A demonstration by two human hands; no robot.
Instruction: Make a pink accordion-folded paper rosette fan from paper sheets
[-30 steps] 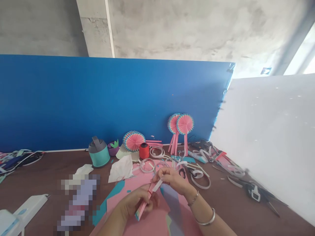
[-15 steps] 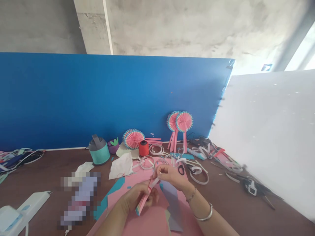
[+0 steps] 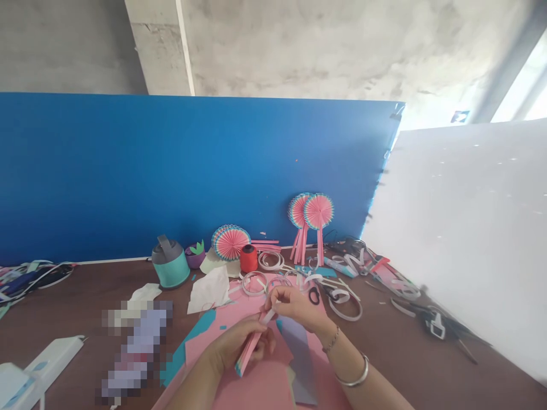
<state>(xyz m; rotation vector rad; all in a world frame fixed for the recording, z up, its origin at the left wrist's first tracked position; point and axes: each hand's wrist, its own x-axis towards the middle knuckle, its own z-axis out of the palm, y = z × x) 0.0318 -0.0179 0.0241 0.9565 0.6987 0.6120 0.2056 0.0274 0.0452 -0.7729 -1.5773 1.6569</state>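
A folded strip of pink paper (image 3: 248, 354) with blue-green at its lower end is held in my left hand (image 3: 239, 341), thumb on top and fingers curled beneath. A narrow whitish strip (image 3: 268, 316) lies against the folded paper's upper end. Its far end is pinched between the thumb and fingers of my right hand (image 3: 290, 304), so both hands nearly meet. Beneath them spread pink paper sheets (image 3: 231, 387) and a grey-lilac sheet (image 3: 299, 359). Rolls of white tape (image 3: 255, 283) lie just beyond my hands.
Pink pleated paper fans (image 3: 318, 210) lean on the blue partition (image 3: 171, 171). A red thread spool (image 3: 248, 259) and a teal container (image 3: 171, 265) stand at the back. Black-handled scissors (image 3: 314, 295) lie right of centre, a power strip (image 3: 51, 364) at left.
My left thumb has slid slightly up along the folded paper. The right hand keeps its pinch on the whitish strip, and the view has shifted a little.
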